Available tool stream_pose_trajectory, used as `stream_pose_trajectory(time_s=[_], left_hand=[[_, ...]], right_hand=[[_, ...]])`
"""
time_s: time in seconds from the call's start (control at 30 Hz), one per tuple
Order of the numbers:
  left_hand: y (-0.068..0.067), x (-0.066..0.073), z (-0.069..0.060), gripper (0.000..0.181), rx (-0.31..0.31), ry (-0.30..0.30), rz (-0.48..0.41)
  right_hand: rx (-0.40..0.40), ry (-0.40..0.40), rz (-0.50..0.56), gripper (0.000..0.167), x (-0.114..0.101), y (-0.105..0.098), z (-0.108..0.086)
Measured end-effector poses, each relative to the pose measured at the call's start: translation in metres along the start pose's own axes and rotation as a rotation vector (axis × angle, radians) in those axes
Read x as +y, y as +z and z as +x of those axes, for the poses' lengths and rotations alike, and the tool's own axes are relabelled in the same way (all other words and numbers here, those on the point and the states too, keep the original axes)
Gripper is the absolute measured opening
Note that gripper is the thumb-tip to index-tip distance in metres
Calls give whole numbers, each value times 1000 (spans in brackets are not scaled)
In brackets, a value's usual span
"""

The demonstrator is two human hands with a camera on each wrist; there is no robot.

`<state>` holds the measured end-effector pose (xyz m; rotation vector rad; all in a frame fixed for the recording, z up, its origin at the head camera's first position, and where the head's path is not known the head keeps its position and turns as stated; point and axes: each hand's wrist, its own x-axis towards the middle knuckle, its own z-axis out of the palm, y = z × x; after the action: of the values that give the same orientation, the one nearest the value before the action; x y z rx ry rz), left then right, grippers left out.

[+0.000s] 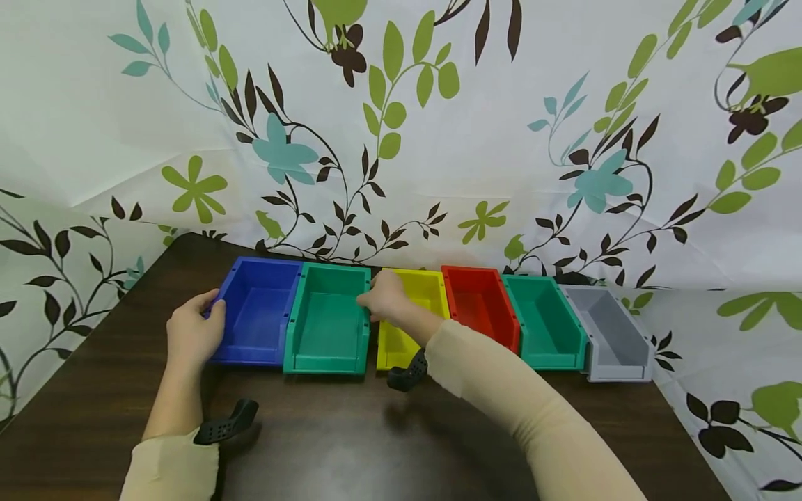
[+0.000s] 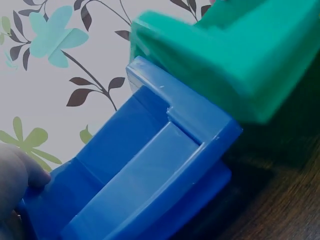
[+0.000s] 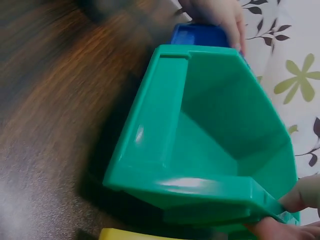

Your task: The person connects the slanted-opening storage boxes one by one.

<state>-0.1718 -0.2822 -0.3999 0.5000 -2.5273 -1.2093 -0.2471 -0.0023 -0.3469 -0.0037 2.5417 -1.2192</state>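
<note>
The large green bin (image 1: 328, 320) was found immediately left of the right hand (image 1: 387, 299), which pinched its right-hand wall between thumb and fingers at the rim. The blue bin (image 1: 253, 316) lay directly right of the left hand (image 1: 195, 327), which gripped its left wall, thumb over the edge; it sat just beside the green one, between the two hands. A yellow bin (image 1: 395, 348) stood beneath the right wrist, partly hidden by that arm. Farther right of the right hand followed a red bin (image 1: 476, 306), a narrower green bin (image 1: 545, 323) and a grey bin (image 1: 610, 323). A dark wood-grain table (image 1: 313, 438) extended below both hands; a leaf-patterned covering (image 1: 501, 104) hung beyond them.
</note>
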Motion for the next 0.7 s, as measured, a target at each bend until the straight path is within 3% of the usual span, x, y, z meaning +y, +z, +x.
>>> stream_pose_trajectory(time_s=[0.23,0.7], left_hand=[[1,-1,0,46,-6,0,-10],[-1,3,-2,44,-14,21,7]], right_hand=[[-10,-23,144,47,3,-14,-2],[-24,3,187,52,8,-25,5]])
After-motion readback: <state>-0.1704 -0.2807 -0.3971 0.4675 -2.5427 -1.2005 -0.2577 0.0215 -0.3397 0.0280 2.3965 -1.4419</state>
